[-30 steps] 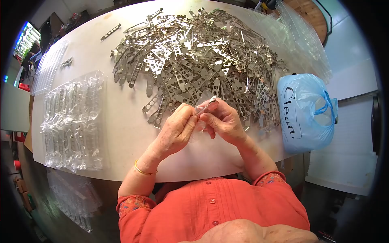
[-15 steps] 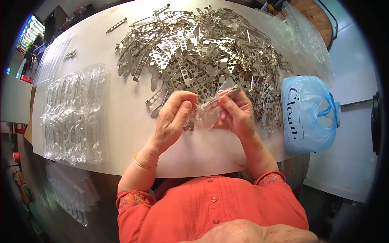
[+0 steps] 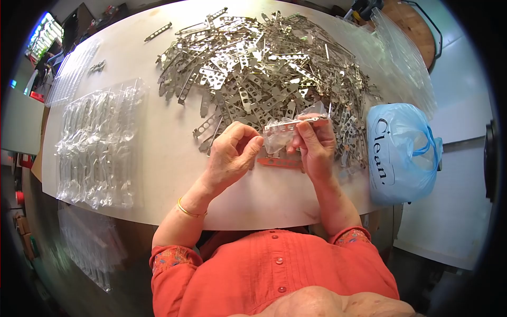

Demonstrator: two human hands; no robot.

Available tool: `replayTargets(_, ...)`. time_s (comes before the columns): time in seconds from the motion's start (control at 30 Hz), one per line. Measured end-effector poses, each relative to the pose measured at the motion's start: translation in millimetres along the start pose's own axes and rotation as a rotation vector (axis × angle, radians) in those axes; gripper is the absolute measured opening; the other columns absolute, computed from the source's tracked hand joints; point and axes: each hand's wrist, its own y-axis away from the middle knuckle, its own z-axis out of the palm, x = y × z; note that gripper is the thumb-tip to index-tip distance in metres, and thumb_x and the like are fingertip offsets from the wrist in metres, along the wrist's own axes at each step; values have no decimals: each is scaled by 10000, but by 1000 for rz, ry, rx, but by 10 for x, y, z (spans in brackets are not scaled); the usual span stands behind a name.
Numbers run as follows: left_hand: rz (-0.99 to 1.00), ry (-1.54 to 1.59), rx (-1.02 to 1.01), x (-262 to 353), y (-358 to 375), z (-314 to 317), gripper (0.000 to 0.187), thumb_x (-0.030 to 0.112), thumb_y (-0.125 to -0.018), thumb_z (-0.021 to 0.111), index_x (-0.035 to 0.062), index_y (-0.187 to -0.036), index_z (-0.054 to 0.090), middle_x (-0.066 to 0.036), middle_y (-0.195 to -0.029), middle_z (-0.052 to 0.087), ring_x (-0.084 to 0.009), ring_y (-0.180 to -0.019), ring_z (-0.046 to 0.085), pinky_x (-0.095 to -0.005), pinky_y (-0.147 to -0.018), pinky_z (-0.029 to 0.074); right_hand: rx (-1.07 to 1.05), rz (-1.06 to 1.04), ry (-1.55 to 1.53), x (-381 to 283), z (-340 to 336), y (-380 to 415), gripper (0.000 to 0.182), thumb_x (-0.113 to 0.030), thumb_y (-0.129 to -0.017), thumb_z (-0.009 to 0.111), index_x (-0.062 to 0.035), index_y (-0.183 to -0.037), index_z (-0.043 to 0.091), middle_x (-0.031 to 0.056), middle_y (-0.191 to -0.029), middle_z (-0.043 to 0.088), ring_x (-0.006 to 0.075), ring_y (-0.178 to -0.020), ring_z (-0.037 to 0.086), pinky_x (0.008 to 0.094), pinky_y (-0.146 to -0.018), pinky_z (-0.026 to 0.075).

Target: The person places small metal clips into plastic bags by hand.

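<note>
In the head view, my right hand (image 3: 318,150) grips a perforated metal bracket (image 3: 288,127) together with a crumpled clear plastic bag (image 3: 275,143). The bracket lies almost level, its left end pointing toward my other hand. My left hand (image 3: 235,150) is closed in a pinch just left of the bag. Whether anything is between its fingertips I cannot make out. Beneath the bag, an orange-red strip (image 3: 280,162) rests on the table. A large heap of similar metal brackets (image 3: 253,95) spreads out beyond both hands.
A tray (image 3: 97,148) of bagged brackets is at the left of the table (image 3: 174,185). A blue plastic bag (image 3: 404,153) stands at the right edge. Clear plastic sheets (image 3: 391,63) lie at the back right. One bracket (image 3: 158,31) lies apart from the heap.
The bracket in my right hand has turned nearer level and shows more clearly. My left hand has shifted slightly away from the plastic bag. The whole view has moved a little.
</note>
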Motion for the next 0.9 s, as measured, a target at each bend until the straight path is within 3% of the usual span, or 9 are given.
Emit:
replayTargets(0.27, 83, -26, -11, 9, -2, -26, 78, 61, -937, 696, -3, -931, 651, 7, -850, 555, -39, -670, 486, -210, -593, 421, -19, -11, -8, 41, 9, 14, 133, -86, -1009, 604, -34, -1132, 601, 61, -811, 633, 127, -647, 610, 277, -567, 537)
replayTargets(0.33, -21, 42, -6, 46, 7, -27, 76, 59, -942, 686, -6, -944, 649, 12, -857, 569, -30, -676, 495, -205, -593, 427, -16, -15, -33, 46, 27, 11, 135, -86, -1010, 603, -36, -1136, 601, 60, -816, 636, 125, -653, 613, 272, -570, 536)
replayTargets(0.57, 16, 31, 22, 50, 22, -27, 103, 92, -947, 693, -2, -955, 653, 16, -827, 605, -22, -685, 515, -199, -595, 436, -8, -42, 77, 77, -12, 32, 134, -93, -1012, 604, -44, -1136, 590, 55, -831, 641, 120, -636, 626, 250, -560, 521)
replayTargets(0.67, -71, 95, 6, 72, 19, -32, 98, 90, -941, 698, 2, -936, 657, 19, -813, 610, -24, -680, 519, -202, -589, 434, -24, -65, 142, 65, -8, 33, 122, -88, -1012, 603, -46, -1125, 589, 49, -842, 643, 116, -624, 626, 243, -554, 513)
replayTargets(0.9, 86, 90, 16, 26, 7, -23, 52, 46, -932, 694, 4, -913, 670, 6, -825, 595, -36, -679, 523, -206, -589, 433, -89, -123, 214, 96, 2, 37, 120, -59, -1004, 601, -28, -1118, 579, 61, -976, 613, 107, -683, 639, 260, -582, 563)
